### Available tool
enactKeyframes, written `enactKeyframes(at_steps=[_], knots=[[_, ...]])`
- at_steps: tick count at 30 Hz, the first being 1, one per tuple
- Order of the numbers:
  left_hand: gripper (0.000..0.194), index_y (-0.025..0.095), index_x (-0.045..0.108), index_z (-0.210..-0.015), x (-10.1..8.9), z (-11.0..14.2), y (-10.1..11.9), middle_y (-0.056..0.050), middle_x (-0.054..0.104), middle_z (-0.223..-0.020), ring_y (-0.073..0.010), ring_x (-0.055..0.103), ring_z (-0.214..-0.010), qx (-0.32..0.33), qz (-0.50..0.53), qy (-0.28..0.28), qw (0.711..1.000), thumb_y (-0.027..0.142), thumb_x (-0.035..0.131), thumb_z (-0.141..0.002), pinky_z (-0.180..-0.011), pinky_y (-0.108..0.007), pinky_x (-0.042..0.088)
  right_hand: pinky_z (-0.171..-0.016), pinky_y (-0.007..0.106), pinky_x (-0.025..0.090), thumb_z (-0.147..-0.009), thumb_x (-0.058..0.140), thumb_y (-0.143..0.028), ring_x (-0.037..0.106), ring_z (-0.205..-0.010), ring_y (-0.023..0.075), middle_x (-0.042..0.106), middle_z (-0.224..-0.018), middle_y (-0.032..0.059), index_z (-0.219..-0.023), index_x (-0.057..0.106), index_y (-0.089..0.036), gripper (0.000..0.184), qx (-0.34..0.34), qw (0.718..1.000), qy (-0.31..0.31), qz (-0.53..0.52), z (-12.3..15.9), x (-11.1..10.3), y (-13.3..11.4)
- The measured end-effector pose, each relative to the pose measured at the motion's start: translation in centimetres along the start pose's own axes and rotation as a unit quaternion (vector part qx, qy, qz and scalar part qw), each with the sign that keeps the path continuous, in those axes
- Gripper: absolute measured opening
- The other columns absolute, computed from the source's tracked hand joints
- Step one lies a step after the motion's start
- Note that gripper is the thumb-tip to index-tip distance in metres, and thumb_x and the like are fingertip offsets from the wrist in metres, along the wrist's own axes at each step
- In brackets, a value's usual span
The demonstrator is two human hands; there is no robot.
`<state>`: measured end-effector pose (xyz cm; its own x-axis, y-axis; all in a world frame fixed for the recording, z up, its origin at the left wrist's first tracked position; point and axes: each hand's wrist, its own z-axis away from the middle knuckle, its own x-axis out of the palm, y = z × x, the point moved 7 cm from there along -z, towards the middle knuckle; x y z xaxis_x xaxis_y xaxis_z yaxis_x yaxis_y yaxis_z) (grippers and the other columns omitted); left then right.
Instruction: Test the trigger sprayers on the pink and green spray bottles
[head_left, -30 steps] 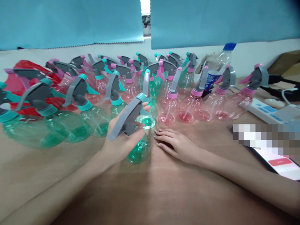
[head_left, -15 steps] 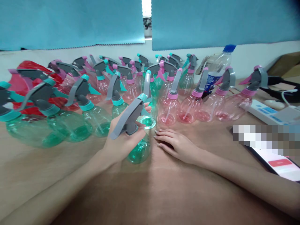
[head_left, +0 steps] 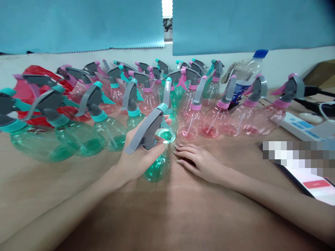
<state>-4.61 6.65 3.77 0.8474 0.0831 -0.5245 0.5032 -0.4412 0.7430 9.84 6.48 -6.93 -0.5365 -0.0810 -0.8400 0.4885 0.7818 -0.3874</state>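
Observation:
My left hand (head_left: 140, 155) is wrapped round the neck of a green spray bottle (head_left: 157, 169) with a grey and teal trigger head. The bottle's base meets the table, and its neck is hidden by my fingers. Flat on the table to its right lies my right hand (head_left: 200, 162), fingers stretched out and holding nothing. Just beyond its fingertips stands a pink spray bottle (head_left: 190, 120). On the left, several green spray bottles (head_left: 108, 134) stand in a row.
More pink and green spray bottles crowd the back, by a red plastic bag (head_left: 39, 75). At the right are a blue-capped drink bottle (head_left: 242, 82), a white power strip (head_left: 295, 125) and a phone (head_left: 295, 170). Blue curtains (head_left: 83, 26) hang behind.
The whole view has shifted slightly, so things appear a little further right. Both hands keep their places relative to the bottles, the left still round the green spray bottle.

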Motion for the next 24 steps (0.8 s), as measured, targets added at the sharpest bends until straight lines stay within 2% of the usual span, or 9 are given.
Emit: enactKeyframes(at_steps=[6,11,15,21,24], knots=[[0.037,0.026,0.062,-0.104,0.03,-0.12,0.14,-0.001,0.071,-0.107,-0.0212,0.067,-0.083,-0.006,0.009,0.002,1.000,0.017,0.053,-0.070,-0.072,-0.032,0.057,-0.102,0.047,0.048,-0.097,0.048,-0.025,0.058,-0.122,0.0250,0.067,-0.123,0.0102,-0.118,0.065,-0.018,0.028,-0.001,1.000,0.006,-0.008,0.00,-0.10,-0.04],[0.036,0.024,0.061,-0.106,0.15,-0.03,-0.18,-0.002,0.071,-0.100,-0.0200,0.066,-0.074,-0.016,0.037,-0.009,0.999,0.018,0.055,-0.070,-0.068,-0.032,0.056,-0.103,0.045,0.048,-0.097,0.047,-0.027,0.058,-0.122,0.0248,0.067,-0.124,0.0104,-0.118,0.065,-0.016,0.029,0.002,1.000,0.002,-0.005,0.06,-0.02,0.06],[0.035,0.024,0.060,-0.103,0.16,0.04,-0.33,-0.002,0.070,-0.102,-0.0213,0.067,-0.081,-0.019,0.058,-0.015,0.998,0.018,0.056,-0.069,-0.074,-0.033,0.057,-0.103,0.046,0.048,-0.097,0.048,-0.026,0.058,-0.122,0.0245,0.068,-0.123,0.0102,-0.119,0.064,-0.018,0.029,-0.001,1.000,0.005,-0.011,0.06,-0.02,0.05],[0.032,0.026,0.060,-0.099,0.08,-0.09,0.01,-0.002,0.070,-0.101,-0.0214,0.068,-0.082,-0.024,0.046,-0.030,0.998,0.019,0.056,-0.067,-0.072,-0.032,0.057,-0.102,0.047,0.049,-0.097,0.048,-0.026,0.058,-0.121,0.0249,0.068,-0.122,0.0104,-0.118,0.065,-0.019,0.028,-0.002,1.000,0.010,-0.015,0.05,-0.09,-0.01],[0.022,0.025,0.059,-0.090,-0.06,-0.14,0.19,0.000,0.068,-0.085,-0.0203,0.066,-0.072,-0.025,0.033,-0.030,0.999,0.021,0.056,-0.068,-0.065,-0.031,0.055,-0.102,0.047,0.049,-0.097,0.048,-0.027,0.058,-0.122,0.0249,0.068,-0.122,0.0101,-0.119,0.064,-0.019,0.028,0.001,1.000,0.008,-0.012,0.05,-0.06,0.04]])
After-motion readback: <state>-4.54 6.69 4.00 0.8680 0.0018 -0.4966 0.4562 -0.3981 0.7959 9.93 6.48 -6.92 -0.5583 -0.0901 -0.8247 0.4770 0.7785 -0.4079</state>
